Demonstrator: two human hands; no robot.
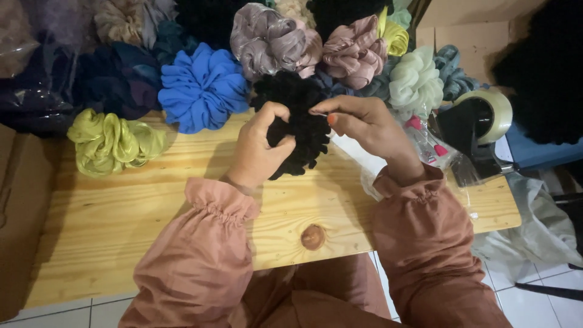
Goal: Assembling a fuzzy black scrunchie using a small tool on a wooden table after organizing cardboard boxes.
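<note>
A black ruffled scrunchie point(299, 115) is held above the middle of a low wooden table point(152, 206). My left hand point(260, 149) grips its lower left part, thumb and fingers curled into the fabric. My right hand point(364, 124) pinches its upper right edge between fingertips. Both arms wear dusty pink sleeves with gathered cuffs.
Many scrunchies lie along the table's far side: bright blue point(203, 88), olive green point(112, 143), grey-mauve satin point(273, 39), pink point(355, 51), pale green point(416, 82), yellow point(395, 36). A tape dispenser point(480, 124) and clear plastic bags point(425, 146) sit at right. A cardboard box point(18, 212) stands at left.
</note>
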